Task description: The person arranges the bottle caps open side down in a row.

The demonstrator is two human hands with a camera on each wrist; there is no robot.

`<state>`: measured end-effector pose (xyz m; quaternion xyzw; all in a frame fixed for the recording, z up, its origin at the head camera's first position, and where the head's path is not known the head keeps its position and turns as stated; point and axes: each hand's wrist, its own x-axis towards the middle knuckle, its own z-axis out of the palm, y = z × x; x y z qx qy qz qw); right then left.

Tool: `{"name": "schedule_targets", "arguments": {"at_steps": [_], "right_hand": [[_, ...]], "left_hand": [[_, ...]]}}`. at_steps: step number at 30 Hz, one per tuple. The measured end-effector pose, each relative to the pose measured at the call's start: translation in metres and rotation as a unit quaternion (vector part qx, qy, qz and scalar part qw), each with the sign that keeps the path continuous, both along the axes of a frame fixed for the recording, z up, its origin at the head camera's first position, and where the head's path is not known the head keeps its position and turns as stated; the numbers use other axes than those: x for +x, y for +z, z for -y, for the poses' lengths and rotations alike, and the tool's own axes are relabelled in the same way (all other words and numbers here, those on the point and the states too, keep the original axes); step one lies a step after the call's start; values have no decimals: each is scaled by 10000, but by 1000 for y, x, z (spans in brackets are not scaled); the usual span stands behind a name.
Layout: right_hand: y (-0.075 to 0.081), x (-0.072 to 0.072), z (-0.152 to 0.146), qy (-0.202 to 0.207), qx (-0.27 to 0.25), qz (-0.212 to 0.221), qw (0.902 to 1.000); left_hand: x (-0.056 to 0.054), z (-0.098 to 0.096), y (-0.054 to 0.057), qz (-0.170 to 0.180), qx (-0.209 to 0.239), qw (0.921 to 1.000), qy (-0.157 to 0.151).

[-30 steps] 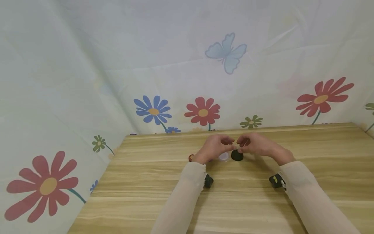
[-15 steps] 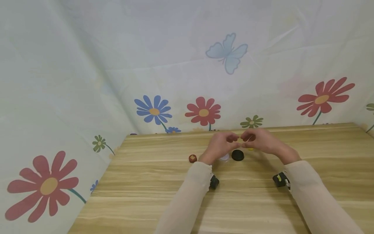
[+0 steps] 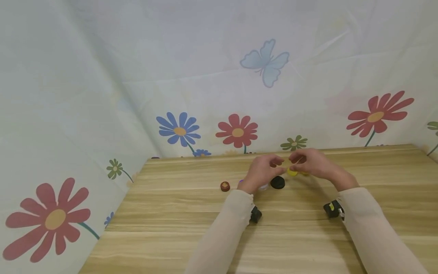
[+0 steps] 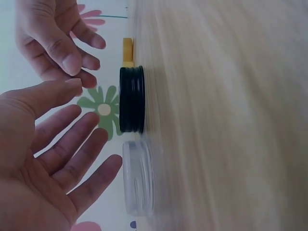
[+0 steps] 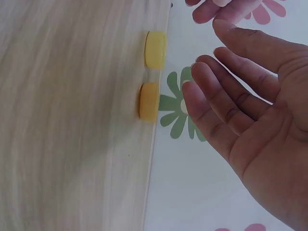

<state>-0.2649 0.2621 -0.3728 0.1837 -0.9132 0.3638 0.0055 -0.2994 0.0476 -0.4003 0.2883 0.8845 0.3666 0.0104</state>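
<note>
yellow caps (image 5: 155,49) sit below the fingers of the right hand (image 3: 315,164), which are slightly bent, relaxed and empty. a black lid (image 4: 132,99) and a clear lid (image 4: 138,178) lie below the wide, empty fingers of the left hand (image 3: 261,171), with a red cap (image 3: 225,186) to their left.

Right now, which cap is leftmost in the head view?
The dark red cap, the only red one visible; the black cap and other visible caps sit further right.
</note>
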Motion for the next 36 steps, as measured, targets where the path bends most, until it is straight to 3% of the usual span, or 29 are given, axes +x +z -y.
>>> {"name": "schedule_targets", "arguments": {"at_steps": [20,36], "right_hand": [[-12,-5,-12,-72,205,87,9997],[-17,-6,-9,-42,538,205,9983]], "left_hand": [[0,-17,-3,319,-203,9992,-102],[-2,-19,-4,123,-688,9974,-189]]}}
